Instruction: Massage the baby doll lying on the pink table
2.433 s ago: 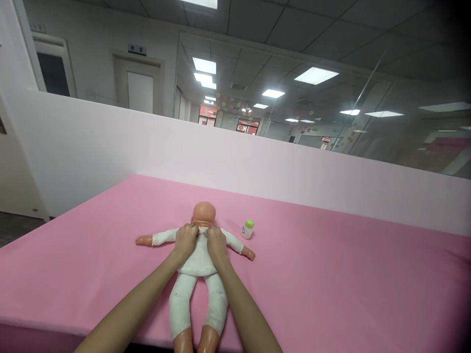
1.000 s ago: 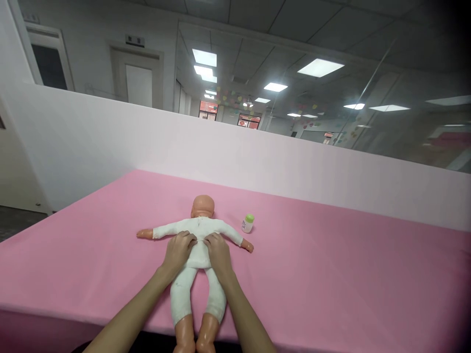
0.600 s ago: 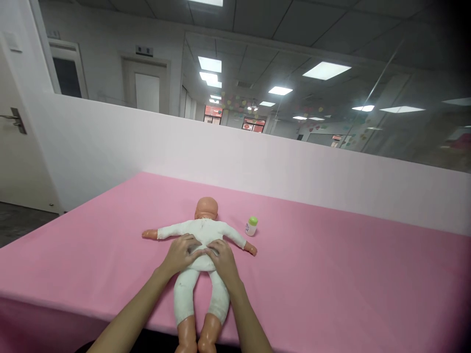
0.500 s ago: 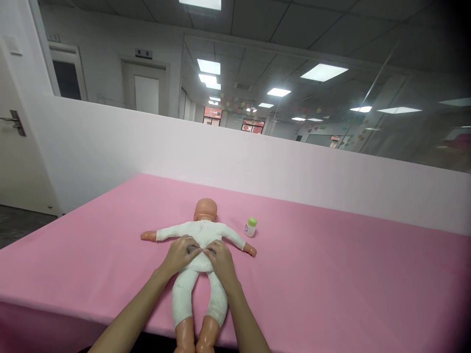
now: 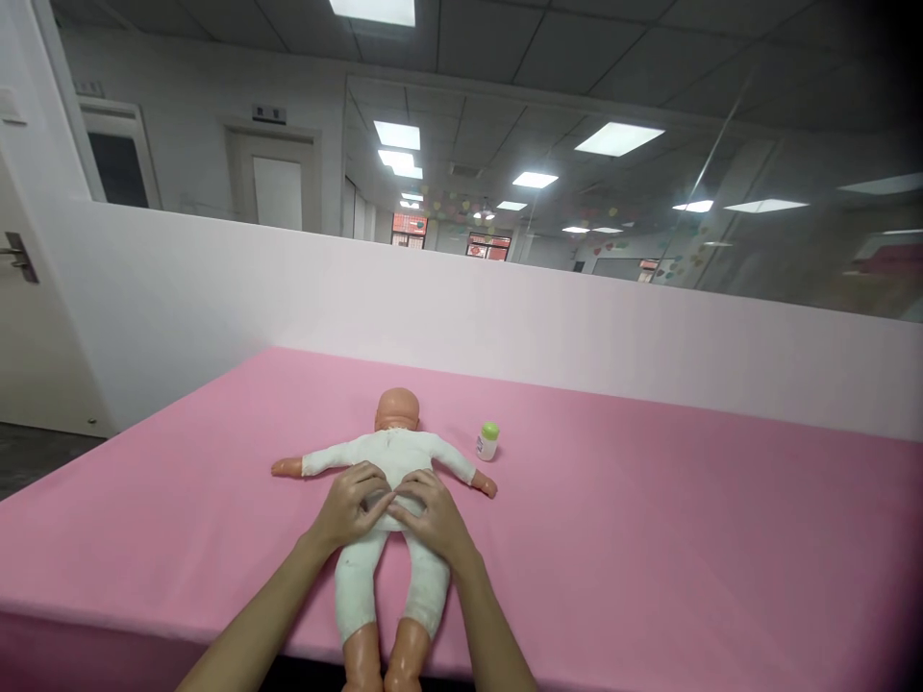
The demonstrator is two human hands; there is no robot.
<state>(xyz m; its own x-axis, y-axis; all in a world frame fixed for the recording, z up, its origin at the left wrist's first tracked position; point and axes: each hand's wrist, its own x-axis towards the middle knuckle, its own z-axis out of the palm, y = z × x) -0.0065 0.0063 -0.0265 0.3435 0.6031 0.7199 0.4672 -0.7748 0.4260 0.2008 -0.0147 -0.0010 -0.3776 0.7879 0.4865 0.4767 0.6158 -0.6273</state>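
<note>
Left hand [image 5: 353,505] and right hand [image 5: 436,514] arch palm-down on the doll [image 5: 396,452] — thumbs angled inward, each grip part-open, empty.

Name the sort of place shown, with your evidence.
Possibly a childcare training room: a baby doll lies on a pink-covered table, with ceiling light panels beyond the glass.

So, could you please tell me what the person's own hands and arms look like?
The left hand and right hand are bare, with no gloves. The left forearm and right forearm show no sleeves, watch or bracelet. No rings are visible, though small details are hard to tell.
</note>
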